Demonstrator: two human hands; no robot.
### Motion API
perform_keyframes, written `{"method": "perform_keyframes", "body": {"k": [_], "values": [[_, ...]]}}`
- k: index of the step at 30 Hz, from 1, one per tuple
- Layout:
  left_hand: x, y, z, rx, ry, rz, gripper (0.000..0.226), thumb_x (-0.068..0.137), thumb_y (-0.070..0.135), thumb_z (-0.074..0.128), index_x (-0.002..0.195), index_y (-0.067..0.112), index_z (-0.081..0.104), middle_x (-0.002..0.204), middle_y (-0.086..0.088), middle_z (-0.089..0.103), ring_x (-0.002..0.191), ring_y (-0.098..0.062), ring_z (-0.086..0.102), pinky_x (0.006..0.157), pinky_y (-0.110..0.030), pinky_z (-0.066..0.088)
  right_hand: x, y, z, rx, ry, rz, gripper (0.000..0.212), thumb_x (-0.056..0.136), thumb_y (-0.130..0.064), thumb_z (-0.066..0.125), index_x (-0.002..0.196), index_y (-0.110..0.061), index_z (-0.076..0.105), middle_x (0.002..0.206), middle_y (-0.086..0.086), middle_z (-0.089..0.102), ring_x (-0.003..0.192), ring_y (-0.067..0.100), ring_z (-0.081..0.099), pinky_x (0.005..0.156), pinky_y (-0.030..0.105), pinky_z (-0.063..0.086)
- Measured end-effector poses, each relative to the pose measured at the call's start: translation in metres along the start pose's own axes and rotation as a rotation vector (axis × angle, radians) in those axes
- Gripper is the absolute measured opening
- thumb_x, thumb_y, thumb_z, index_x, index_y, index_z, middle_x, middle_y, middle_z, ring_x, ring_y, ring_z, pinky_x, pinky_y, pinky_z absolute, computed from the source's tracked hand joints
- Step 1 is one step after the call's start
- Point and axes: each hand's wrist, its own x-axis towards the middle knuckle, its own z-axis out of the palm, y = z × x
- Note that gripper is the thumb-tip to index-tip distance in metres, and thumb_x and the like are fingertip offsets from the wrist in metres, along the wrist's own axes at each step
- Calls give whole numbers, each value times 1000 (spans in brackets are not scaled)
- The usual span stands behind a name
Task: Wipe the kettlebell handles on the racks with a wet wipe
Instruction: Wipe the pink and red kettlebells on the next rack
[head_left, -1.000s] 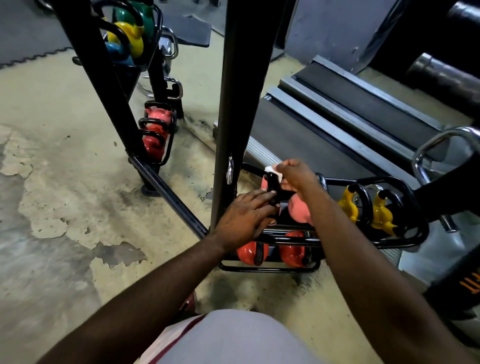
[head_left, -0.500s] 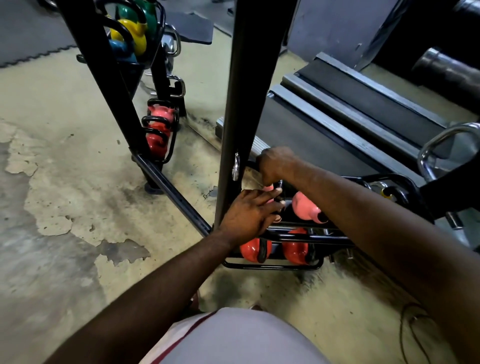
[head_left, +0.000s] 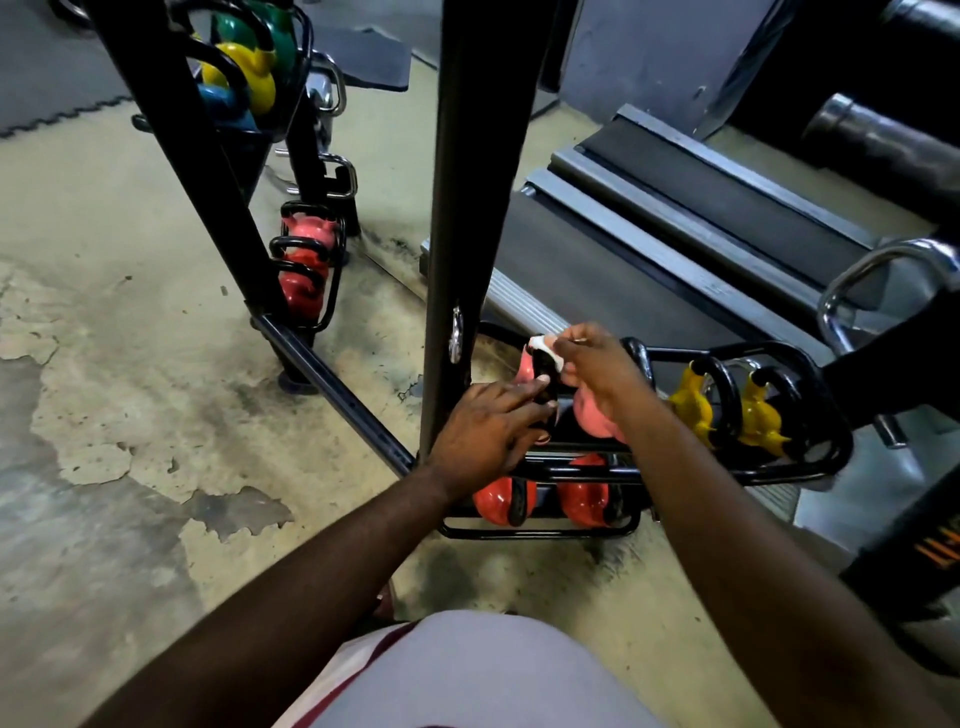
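Head cam. Pinching the white wet wipe (head_left: 543, 345) in the right hand (head_left: 597, 370), thumb and fingers closed on it, right at the top of a black kettlebell handle (head_left: 545, 378). Got the left hand (head_left: 483, 432) laid against that same handle lower down, fingers mostly straight, not wrapped. Sits on the upper tier of the low rack (head_left: 769, 477), just right of the black post (head_left: 467, 208), next to a pink kettlebell (head_left: 597, 423). Two red kettlebells (head_left: 501, 501) below, yellow kettlebells (head_left: 691, 410) further right.
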Motion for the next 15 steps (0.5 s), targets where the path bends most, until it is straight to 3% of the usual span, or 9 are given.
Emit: {"method": "perform_keyframes", "body": {"k": [2, 4, 7, 10, 13, 15], "values": [[-1, -1, 0, -12, -9, -16, 35, 93, 36, 54, 126, 27, 61, 146, 5, 50, 116, -15, 55, 93, -36, 41, -1, 12, 4, 379, -52, 234, 5, 98, -14, 57, 96, -14, 62, 81, 5, 69, 71, 19, 65, 62, 29, 53], [-1, -1, 1, -9, -20, -20, 36, 93, 37, 53, 127, 28, 60, 147, 5, 50, 116, -15, 54, 94, -36, 41, -9, 25, 6, 494, -120, 333, 19, 102, -20, 49, 104, -12, 66, 95, 11, 73, 75, 21, 70, 63, 30, 56], [1, 2, 2, 10, -50, -16, 37, 95, 40, 50, 129, 28, 59, 148, 6, 49, 118, -15, 53, 96, -36, 41, -20, 39, 1, 563, -127, 375, 26, 104, -22, 42, 113, -11, 64, 103, 11, 73, 75, 19, 71, 63, 29, 57], [5, 2, -1, 25, -49, -3, 38, 94, 39, 49, 129, 27, 59, 147, 3, 50, 118, -17, 54, 95, -37, 41, -16, 32, 1, 570, -89, 362, 19, 100, -20, 49, 107, -12, 66, 104, 11, 71, 80, 21, 69, 63, 29, 55], [4, 2, -2, 40, -22, 13, 35, 93, 31, 59, 127, 26, 62, 145, 2, 52, 119, -18, 54, 95, -40, 43, -8, 17, 10, 525, -46, 407, 19, 97, -25, 57, 95, -11, 69, 89, 5, 73, 75, 17, 66, 60, 27, 51], [0, 2, -1, 71, -5, 32, 35, 91, 29, 63, 126, 26, 63, 143, 0, 54, 120, -20, 53, 94, -41, 44, -10, 20, 13, 489, -11, 401, 20, 98, -26, 56, 101, -8, 67, 88, 4, 73, 78, 18, 68, 63, 29, 53]]}}
